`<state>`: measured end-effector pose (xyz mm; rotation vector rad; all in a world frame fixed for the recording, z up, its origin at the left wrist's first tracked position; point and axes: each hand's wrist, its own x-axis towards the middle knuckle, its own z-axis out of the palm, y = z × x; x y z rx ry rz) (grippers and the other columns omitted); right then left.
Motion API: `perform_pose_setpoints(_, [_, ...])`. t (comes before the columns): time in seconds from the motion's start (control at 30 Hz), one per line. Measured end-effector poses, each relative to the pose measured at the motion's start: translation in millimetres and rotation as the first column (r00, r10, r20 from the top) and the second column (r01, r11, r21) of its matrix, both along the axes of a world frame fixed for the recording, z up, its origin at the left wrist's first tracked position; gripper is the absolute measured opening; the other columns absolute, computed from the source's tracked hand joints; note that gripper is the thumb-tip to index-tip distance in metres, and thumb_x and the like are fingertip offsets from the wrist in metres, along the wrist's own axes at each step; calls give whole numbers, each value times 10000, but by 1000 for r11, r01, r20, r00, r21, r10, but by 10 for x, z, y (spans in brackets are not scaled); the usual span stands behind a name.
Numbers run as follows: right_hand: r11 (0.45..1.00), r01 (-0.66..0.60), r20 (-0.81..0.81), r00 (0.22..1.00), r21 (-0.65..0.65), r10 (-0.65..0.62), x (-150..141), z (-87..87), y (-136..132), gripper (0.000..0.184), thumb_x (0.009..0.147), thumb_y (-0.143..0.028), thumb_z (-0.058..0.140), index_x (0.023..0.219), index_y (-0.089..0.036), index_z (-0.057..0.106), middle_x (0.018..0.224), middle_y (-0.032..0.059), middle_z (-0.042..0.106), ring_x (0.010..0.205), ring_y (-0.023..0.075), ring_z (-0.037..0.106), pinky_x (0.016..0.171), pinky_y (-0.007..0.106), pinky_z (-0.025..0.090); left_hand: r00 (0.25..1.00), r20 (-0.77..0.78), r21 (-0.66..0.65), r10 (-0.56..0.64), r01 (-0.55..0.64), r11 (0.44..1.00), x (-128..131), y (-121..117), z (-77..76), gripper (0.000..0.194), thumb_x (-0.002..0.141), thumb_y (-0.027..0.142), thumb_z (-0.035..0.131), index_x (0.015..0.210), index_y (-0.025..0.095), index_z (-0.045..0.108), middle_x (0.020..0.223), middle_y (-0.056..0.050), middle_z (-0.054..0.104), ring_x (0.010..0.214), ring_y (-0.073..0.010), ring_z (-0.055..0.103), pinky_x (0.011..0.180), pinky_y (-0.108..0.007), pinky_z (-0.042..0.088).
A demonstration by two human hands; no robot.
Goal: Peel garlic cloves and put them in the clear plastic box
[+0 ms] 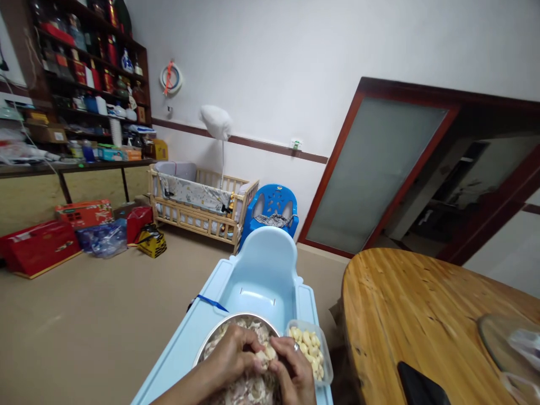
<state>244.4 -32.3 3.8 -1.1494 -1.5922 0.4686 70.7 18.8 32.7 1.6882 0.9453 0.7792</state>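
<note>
**Two hands pinch a garlic clove over a steel bowl**

At the bottom centre of the frame, the left hand point(230, 354) and right hand point(295, 368) meet fingertip to fingertip, both curled and clamped on one pale garlic clove point(266, 354). They hover over a round, shiny metal bowl point(219, 334) heaped with papery skins. Just right of the bowl, touching it, a clear plastic tub point(324, 354) holds smooth peeled cloves. Both rest on a pale blue plastic high chair point(261, 270). At lower right curves a glossy wooden desk point(405, 315) with a dark flat object point(417, 385). Red boxes point(40, 247) at left bear writing too small to read.
</note>
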Motion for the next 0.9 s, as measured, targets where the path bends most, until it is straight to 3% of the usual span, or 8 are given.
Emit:
perform_pose_setpoints(0.13, [996,-41,-60,998,-75,36,4,58,46,221,762,-236,613,965,-263,698,930,72,704,886,247,653,800,370,522,998,57,-28,-21,23,999,-24,17,-9,131,630,142,567,700,146,677,663,5,666,628,-159,567,580,-220,394])
perform_pose_setpoints(0.3, [984,-85,-96,993,-157,70,42,151,61,211,777,-331,608,949,-264,712,926,68,713,901,244,654,815,354,522,991,135,-49,-19,26,998,-59,38,23,178,770,279,513,735,162,643,681,3,615,663,-155,542,619,-223,404])
perform_pose_setpoints(0.37, [982,-63,-1,998,-180,64,99,109,48,223,784,-319,602,977,-279,707,956,69,722,929,251,653,843,372,513,984,176,-69,23,-11,998,-76,62,30,220,766,354,547,709,158,630,700,-1,588,701,-164,525,652,-232,397])
perform_pose_setpoints(0.47, [985,-27,216,974,-171,64,170,23,18,268,763,-264,629,1019,-313,689,995,72,728,943,268,659,841,402,518,969,243,-164,37,3,986,-74,93,16,335,775,468,529,701,147,591,626,18,527,590,-138,489,567,-225,384])
perform_pose_setpoints(0.57, [980,-91,345,927,-176,148,160,44,1,293,741,-246,663,1023,-324,684,1056,77,708,961,269,656,820,385,531,951,309,-226,21,52,973,-36,94,-2,366,783,506,517,766,144,573,600,36,501,528,-114,471,518,-212,372])
perform_pose_setpoints(0.67, [989,-91,334,934,-115,125,73,181,0,204,763,-196,626,927,-283,711,992,77,721,909,245,671,779,334,542,923,383,-279,26,89,956,3,69,2,355,766,494,567,797,141,576,616,39,513,526,-102,476,518,-205,376])
perform_pose_setpoints(0.77, [999,-33,213,976,-28,38,-52,296,-4,180,794,-137,554,823,-257,686,804,39,716,764,199,676,688,271,539,918,396,-301,23,106,948,16,41,7,377,744,510,598,779,136,571,614,40,518,500,-91,468,494,-199,366])
perform_pose_setpoints(0.9, [995,9,100,995,101,-20,-216,273,2,247,795,-117,551,942,-280,665,828,30,712,739,193,664,669,271,527,907,421,-290,-13,148,945,10,26,-12,391,743,520,609,785,132,573,640,25,537,529,-94,483,507,-202,376])
